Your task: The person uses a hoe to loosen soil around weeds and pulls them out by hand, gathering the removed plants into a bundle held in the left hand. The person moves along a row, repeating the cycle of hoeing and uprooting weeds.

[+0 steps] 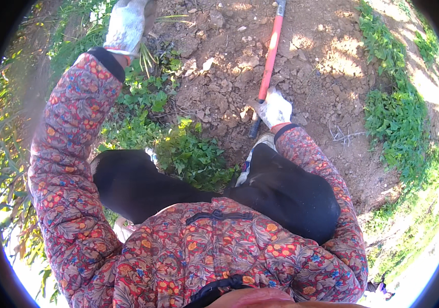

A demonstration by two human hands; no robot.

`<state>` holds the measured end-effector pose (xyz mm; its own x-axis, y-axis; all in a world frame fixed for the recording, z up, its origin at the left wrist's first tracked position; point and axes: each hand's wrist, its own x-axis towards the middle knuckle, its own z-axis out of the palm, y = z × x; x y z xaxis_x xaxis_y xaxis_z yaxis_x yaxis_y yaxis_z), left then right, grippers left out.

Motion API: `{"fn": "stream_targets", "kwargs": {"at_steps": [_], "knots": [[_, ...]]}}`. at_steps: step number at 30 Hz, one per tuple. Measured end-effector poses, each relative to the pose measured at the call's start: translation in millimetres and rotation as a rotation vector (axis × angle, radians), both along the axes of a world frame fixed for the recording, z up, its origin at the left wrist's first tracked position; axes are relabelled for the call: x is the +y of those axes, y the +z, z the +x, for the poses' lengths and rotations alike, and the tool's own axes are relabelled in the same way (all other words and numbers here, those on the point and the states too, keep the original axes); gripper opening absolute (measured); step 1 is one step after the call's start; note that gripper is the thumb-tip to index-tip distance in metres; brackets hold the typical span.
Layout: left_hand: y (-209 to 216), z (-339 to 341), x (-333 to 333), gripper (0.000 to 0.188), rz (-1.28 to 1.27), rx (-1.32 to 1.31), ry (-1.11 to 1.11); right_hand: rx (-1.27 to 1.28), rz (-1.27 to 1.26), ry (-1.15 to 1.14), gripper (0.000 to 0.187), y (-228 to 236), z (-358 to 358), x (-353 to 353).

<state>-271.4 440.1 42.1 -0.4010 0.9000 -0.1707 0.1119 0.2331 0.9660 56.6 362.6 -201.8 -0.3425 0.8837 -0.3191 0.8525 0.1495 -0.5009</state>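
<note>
1. The left hand (128,20) wears a whitish left glove (124,37) with an orange-red edge at the wrist.
2. The right hand (275,109) wears a white right glove (279,107) with a reddish wristband.
3. The tool handle (271,54) in the right hand is orange-red, grey beyond the hand and dark at the near end.
4. Behind both hands, the jacket (178,251) carries red, orange and blue flowers among grey-tan leaf shapes.
5. Next to the left hand, the sleeve cuff (107,62) is plain black.
6. Behind the right hand, the trousers (291,187) are plain black.
7. Between the hands, the soil (219,77) is brown with pale sunlit patches.
8. Right of the right hand, the weeds (399,118) are green.
</note>
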Motion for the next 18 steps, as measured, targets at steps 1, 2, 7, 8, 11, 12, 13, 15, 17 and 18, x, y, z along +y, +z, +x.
{"fn": "stream_targets", "kwargs": {"at_steps": [1,2,7,8,11,12,13,15,17,18], "knots": [[8,8,-12,0.026,-0.030,0.038,0.005,0.001,0.057,-0.035,0.055,-6,5,-3],[12,-5,-28,0.026,-0.073,-0.066,-0.017,0.055,0.064,-0.077,0.051,-3,3,-7],[-24,-24,-95,0.027,-0.204,-0.278,0.187,0.163,-0.280,-0.364,0.044,-6,3,-7],[-27,-21,-94,0.026,-0.196,-0.276,0.195,0.346,-0.533,-0.445,0.041,-7,11,-3],[-20,-6,-82,0.023,-0.163,-0.219,0.119,0.927,-1.104,-0.491,0.037,-1,32,7],[-26,-5,-78,0.020,-0.096,-0.184,0.175,1.088,-1.212,-0.497,0.038,11,32,8],[-29,-3,-75,0.019,-0.102,-0.202,0.138,1.251,-1.310,-0.502,0.039,28,31,11],[-28,1,-73,0.019,-0.109,-0.218,0.060,1.286,-1.217,-0.555,0.050,36,26,13],[-26,9,-71,0.022,-0.178,-0.225,0.090,1.354,-1.202,-0.535,0.054,50,25,12],[-27,9,-67,0.023,-0.181,-0.251,0.089,1.401,-1.235,-0.564,0.056,50,29,12]]}}
